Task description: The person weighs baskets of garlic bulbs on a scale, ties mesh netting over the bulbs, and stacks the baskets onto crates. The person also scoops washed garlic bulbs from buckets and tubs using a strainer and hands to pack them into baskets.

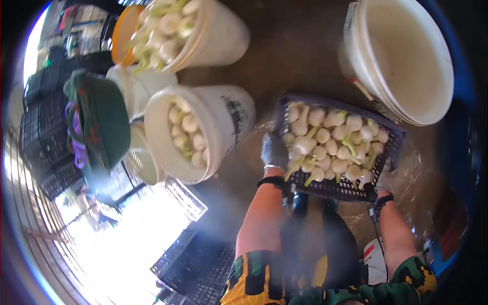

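A dark plastic crate (335, 194) full of white bulbs with short green stalks (331, 147), which look like garlic or onions, is held in front of my body. My left hand (274, 150), in a grey glove, grips its left end. At the right end, my right hand (388, 179) is gloved too and closed on the crate's side near the lower corner. The fingers of both hands are partly hidden by the crate.
A large white tub (363, 61) stands beyond the crate on the right. To the left are a white bucket (231, 114) part-filled with bulbs and another heaped bucket (223, 33). A green container (104, 124), stacked black crates (43, 132) and wet floor (290, 56) surround them.
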The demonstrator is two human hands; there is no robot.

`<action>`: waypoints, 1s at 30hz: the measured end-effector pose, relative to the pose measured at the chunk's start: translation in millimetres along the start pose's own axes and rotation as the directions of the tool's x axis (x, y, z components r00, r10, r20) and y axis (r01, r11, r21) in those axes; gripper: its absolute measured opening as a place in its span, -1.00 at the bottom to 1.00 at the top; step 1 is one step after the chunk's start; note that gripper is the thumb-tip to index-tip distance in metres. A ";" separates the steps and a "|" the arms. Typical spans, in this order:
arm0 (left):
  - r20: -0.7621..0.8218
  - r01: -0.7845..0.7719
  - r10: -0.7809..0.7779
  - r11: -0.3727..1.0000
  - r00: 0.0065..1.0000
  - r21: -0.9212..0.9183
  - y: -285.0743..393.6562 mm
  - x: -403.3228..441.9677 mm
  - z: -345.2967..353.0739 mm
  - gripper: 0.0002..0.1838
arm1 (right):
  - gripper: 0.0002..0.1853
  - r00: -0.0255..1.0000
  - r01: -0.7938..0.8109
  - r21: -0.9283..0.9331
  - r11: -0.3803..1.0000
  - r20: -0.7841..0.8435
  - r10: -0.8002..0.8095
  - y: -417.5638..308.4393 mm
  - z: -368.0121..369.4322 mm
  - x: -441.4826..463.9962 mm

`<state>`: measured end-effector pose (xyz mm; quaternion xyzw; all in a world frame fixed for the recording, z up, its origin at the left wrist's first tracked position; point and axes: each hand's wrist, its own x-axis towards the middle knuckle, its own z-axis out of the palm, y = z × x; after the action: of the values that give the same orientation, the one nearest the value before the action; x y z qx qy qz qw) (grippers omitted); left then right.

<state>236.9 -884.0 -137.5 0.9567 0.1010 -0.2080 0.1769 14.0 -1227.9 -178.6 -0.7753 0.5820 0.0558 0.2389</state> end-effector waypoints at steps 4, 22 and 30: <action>0.080 0.068 -0.061 0.993 0.995 -0.099 1.8 1.9 -7.9 -0.69 | -0.29 0.866 0.410 -0.098 0.907 -0.269 -0.421 24.1 9.3 21.3; 0.026 0.291 -0.346 0.743 0.938 -0.602 -232.1 -214.3 -88.5 -0.82 | -0.75 0.929 0.301 0.176 0.937 0.167 -0.330 -70.4 -99.6 -208.0; -0.107 0.429 -0.577 0.707 0.810 -0.563 -456.5 -239.6 -260.1 -0.92 | -0.67 0.817 0.201 0.331 0.922 0.463 -0.344 -149.4 11.2 -444.3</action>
<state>-4.7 -395.1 52.4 0.8278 0.4355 -0.0788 0.3448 14.4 -802.7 19.2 -0.7686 0.3810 0.1460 0.4927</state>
